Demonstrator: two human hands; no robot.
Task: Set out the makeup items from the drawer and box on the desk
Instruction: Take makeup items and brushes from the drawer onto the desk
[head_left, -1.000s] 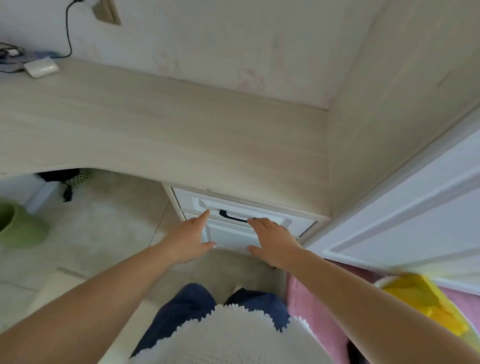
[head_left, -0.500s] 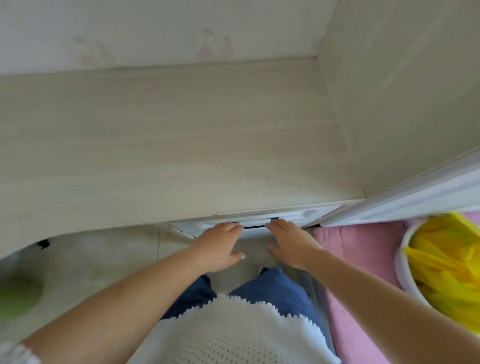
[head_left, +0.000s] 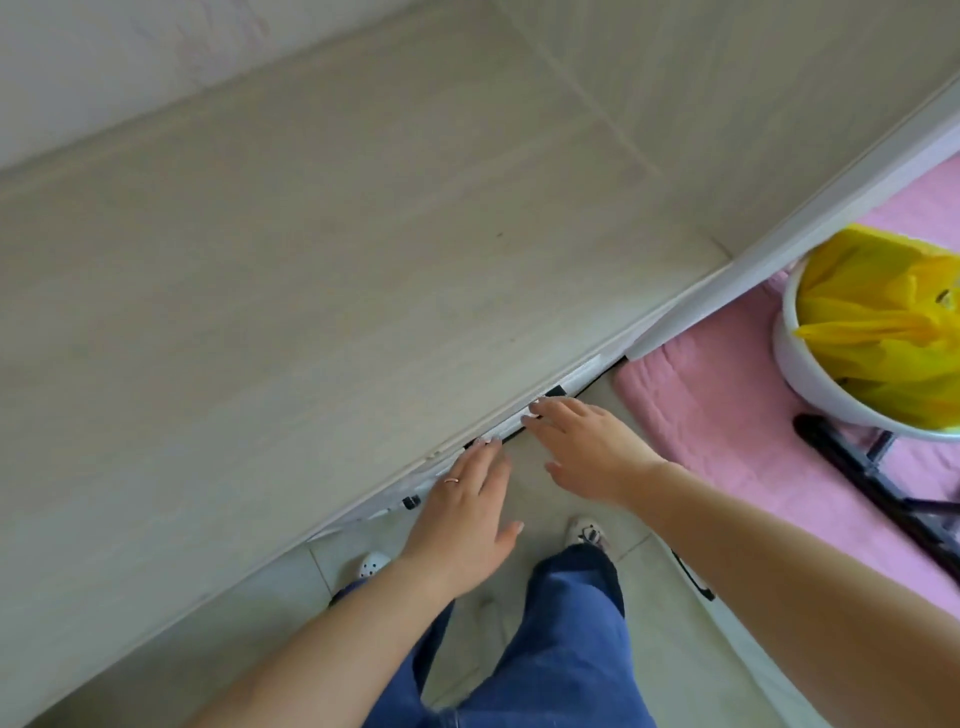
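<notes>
A pale wood desk fills most of the view, seen from above and tilted. Under its front edge only a thin strip of the white drawer front with its black handle shows. My left hand, with a ring on one finger, has its fingertips at the drawer's top edge, fingers spread. My right hand lies flat beside it, fingertips on the drawer front near the handle. Neither hand holds anything. No makeup items or box are visible.
A wood side panel and white door frame bound the desk on the right. A pink mat lies on the floor with a white bin lined with a yellow bag. My legs and shoes stand on pale floor tiles.
The camera has come closer over the desk and tilted. Both hands have stayed at the drawer's top edge, and the drawer front is now almost hidden under the desktop.
</notes>
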